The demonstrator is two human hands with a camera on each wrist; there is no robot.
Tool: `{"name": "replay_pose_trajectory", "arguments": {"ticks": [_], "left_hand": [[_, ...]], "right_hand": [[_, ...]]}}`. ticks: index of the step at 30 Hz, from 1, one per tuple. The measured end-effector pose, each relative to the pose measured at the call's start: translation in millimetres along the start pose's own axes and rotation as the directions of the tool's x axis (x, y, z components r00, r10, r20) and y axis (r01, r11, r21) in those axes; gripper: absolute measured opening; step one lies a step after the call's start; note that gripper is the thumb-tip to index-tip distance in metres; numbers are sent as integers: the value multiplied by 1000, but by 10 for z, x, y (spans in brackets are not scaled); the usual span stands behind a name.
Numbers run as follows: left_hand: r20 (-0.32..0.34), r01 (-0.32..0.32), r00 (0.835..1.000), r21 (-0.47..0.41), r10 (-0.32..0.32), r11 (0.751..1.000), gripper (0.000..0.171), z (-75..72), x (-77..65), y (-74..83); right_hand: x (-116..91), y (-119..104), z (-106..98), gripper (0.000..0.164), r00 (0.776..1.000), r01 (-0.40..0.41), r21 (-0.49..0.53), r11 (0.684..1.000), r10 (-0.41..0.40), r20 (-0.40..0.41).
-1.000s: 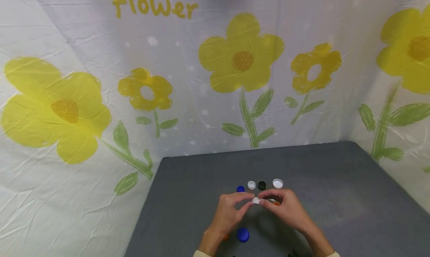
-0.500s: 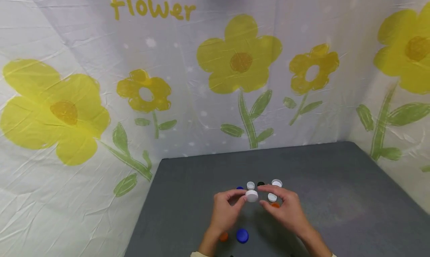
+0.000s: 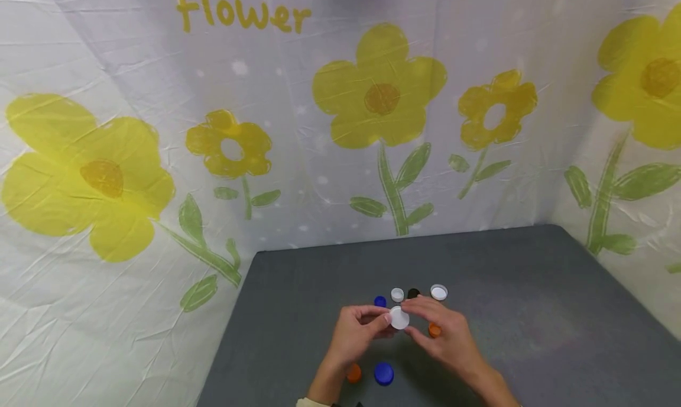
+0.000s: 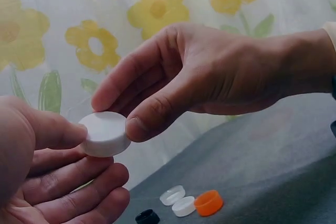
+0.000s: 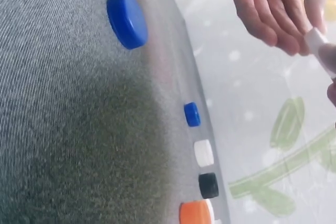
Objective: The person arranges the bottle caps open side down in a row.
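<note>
A round white bottle cap [image 3: 399,318] is held up above the grey table, its flat top showing in the left wrist view. My left hand [image 3: 352,336] pinches its left side between thumb and index finger, with the other fingers spread beneath. From the right, my right hand [image 3: 449,337] grips the opposite edge, thumb in front and fingers behind. In the right wrist view the white cap appears edge-on at the right border, and only the tips of the right hand show there. An orange cap [image 3: 434,329] lies just behind the right hand's fingers.
On the grey table [image 3: 298,312], a small blue cap [image 3: 380,301], white cap [image 3: 397,294], black cap [image 3: 413,292] and wider white lid [image 3: 438,292] lie beyond the hands. Nearer are a large blue cap [image 3: 383,373] and another orange cap [image 3: 353,373]. A flower-printed curtain [image 3: 319,176] encloses the table.
The right hand came off the white cap half a second ago and is back on its edge now. The cap has been turned between the hands, its round face now toward the head camera.
</note>
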State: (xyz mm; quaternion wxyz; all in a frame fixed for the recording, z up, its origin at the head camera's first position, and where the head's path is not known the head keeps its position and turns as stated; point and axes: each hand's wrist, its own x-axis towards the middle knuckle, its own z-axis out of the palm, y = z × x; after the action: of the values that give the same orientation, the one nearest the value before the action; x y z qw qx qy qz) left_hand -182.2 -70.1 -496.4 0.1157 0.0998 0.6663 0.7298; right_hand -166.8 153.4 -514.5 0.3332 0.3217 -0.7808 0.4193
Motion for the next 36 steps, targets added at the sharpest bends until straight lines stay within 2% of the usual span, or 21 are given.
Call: {"name": "replay_pose_trajectory", "arguments": {"ticks": [7,10,12,15,18,24,29,31,36], "left_hand": [[10,-37,999,76,37,996,25,3,-4,2],[9,-95,995,148,95,984,26,0,-8,-14],[22,-151,988,206,150,967,27,0,-15,-25],[71,-258,966,289,248,922,32,9,-26,-37],[118,-341,940,360,320,868,34,34,-36,-31],[170,-434,898,483,405,760,32,89,-44,-27],[259,-509,857,571,447,645,29,103,-31,-63],[299,-532,843,587,447,611,29,106,-27,-84],[373,-554,829,643,416,529,28,127,-35,-148]], "right_hand": [[2,-13,-31,57,1000,-2,1,1000,2,7],[-4,-8,-47,56,1000,-23,-16,1000,23,1],[-13,-8,-62,55,999,-41,-24,999,41,-6],[-25,-17,-93,52,997,-75,-19,997,75,-9],[-30,-41,-131,50,995,-101,-19,995,101,-3],[-30,-89,-222,46,992,-122,-14,992,122,41],[-71,-82,-301,42,983,-141,-37,989,144,112],[-102,-71,-324,43,980,-138,-60,989,145,135],[-213,-42,-337,45,976,-109,-49,993,116,184]]}}
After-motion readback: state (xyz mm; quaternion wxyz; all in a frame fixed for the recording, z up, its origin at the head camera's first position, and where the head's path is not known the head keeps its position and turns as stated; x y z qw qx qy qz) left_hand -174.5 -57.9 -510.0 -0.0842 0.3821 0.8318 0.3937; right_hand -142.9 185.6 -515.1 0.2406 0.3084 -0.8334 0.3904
